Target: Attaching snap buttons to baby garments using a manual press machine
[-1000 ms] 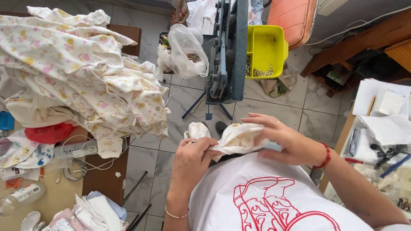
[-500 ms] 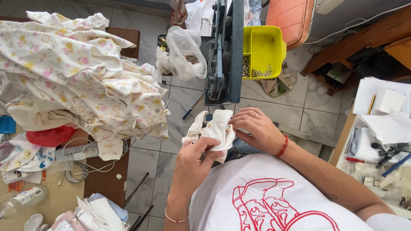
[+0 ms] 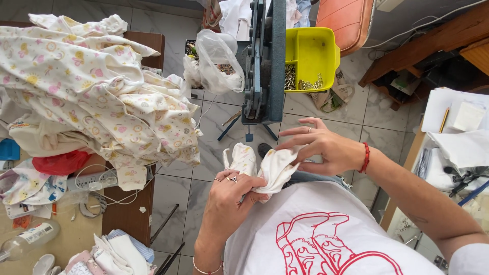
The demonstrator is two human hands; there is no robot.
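I hold a small white baby garment (image 3: 272,170) in front of my chest, just below the blue-grey press machine (image 3: 265,61). My left hand (image 3: 232,196) grips its lower part with closed fingers; rings show on it. My right hand (image 3: 323,147) pinches the garment's right edge with thumb and fingers, the other fingers spread; a red bracelet sits on that wrist. The garment's two small sleeves or legs (image 3: 243,159) stick up to the left.
A big pile of printed baby clothes (image 3: 86,86) covers the brown table (image 3: 130,214) on the left. A yellow tray (image 3: 310,56) with metal snaps hangs beside the press. A plastic bag (image 3: 216,58) stands behind. White papers and tools (image 3: 458,137) lie on the right table.
The garment has been folded and lowered from the press toward my chest. My right hand shifted from covering it to pinching its right edge; my left hand now grips it lower down.
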